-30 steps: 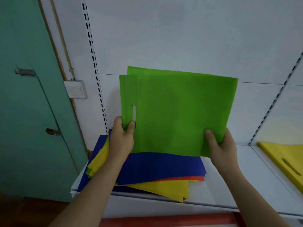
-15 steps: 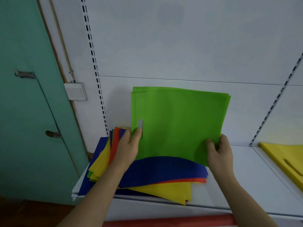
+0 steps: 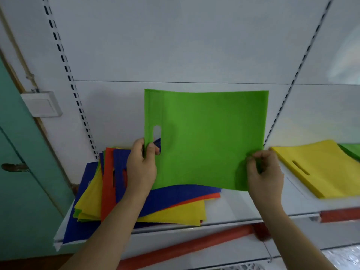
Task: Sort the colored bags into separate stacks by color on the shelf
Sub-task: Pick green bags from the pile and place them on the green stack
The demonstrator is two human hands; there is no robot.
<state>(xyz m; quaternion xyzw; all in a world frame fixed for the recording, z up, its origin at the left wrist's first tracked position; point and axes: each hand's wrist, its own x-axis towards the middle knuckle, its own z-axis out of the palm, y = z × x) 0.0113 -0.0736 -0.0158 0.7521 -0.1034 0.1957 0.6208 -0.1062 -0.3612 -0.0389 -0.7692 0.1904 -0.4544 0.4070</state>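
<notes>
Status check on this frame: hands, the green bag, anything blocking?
Left hand and right hand both pinching green bag, held upright above mixed pile. Yellow stack lies right. Nothing blocking.

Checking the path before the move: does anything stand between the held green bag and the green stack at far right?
Yes: the yellow stack lies between the green bag and the green stack.

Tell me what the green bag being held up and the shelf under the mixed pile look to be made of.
Green bag: probably thin non-woven fabric, matte. It bows softly between the left hand and right hand, with a die-cut handle slot and a seamed edge.
Shelf: likely white painted metal, smooth with a slight sheen and a thin straight edge; I cannot be sure.
</notes>
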